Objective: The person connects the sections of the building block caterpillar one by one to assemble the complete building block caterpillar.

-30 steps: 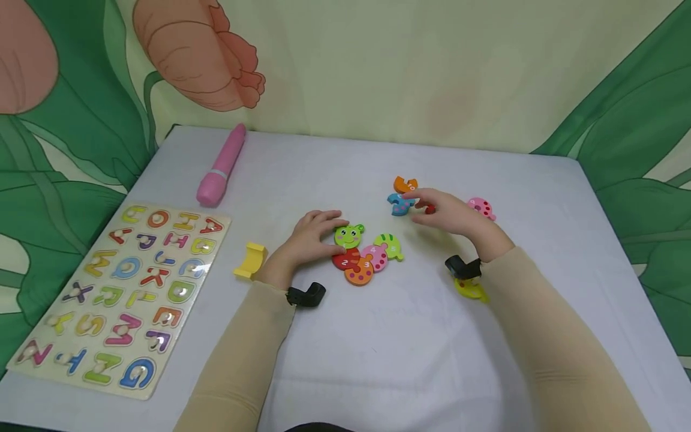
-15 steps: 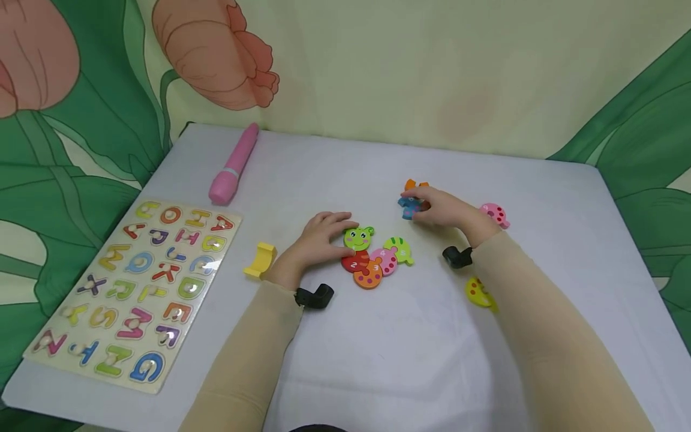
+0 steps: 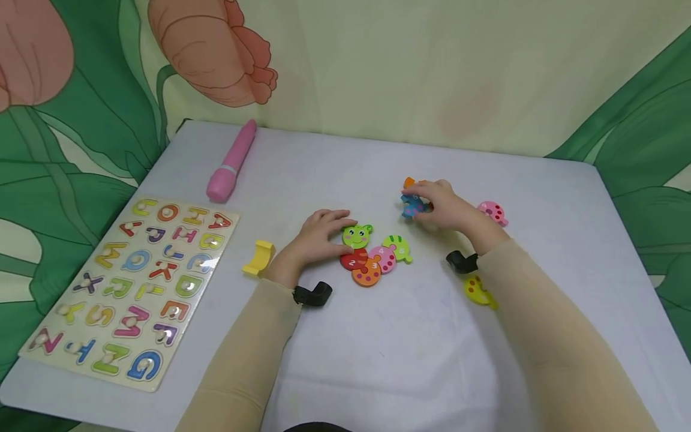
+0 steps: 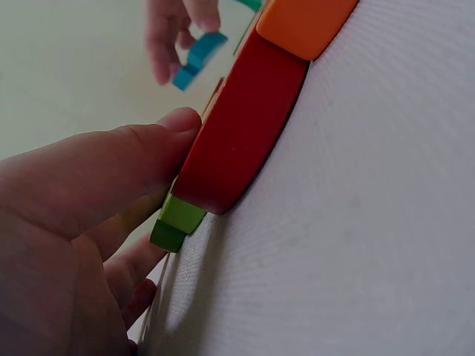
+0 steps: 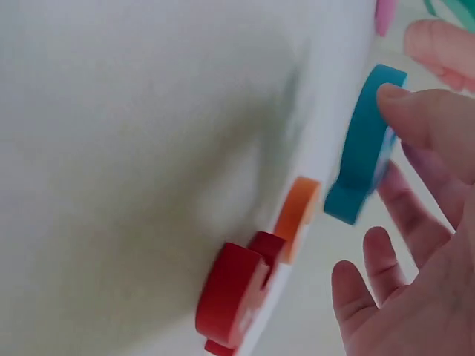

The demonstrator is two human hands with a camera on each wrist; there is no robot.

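The right hand [image 3: 448,210] has just taken hold of the blue piece [image 5: 365,148]: a second ago it hung over the loose pieces without gripping, and now thumb and forefinger pinch the piece while the other fingers stay free. Both wrist views show the blue piece raised off the desk [image 3: 388,354], above its spot on the far side, near the orange piece [image 5: 298,211] and the red piece [image 5: 234,289], which lie loose. The left hand [image 3: 318,237] has hardly shifted; its fingers are spread and relaxed, the thumb touching red 2 [image 3: 352,260] and the fingers beside the green head [image 3: 356,237]; I cannot tell how firmly it presses. The row, from green head through red 2, orange 3 [image 3: 367,273] and pink 4 [image 3: 384,259] to the striped piece [image 3: 398,249], looks unchanged. So the blue piece seems to be the one now being worked with, while the left hand apparently steadies the row.
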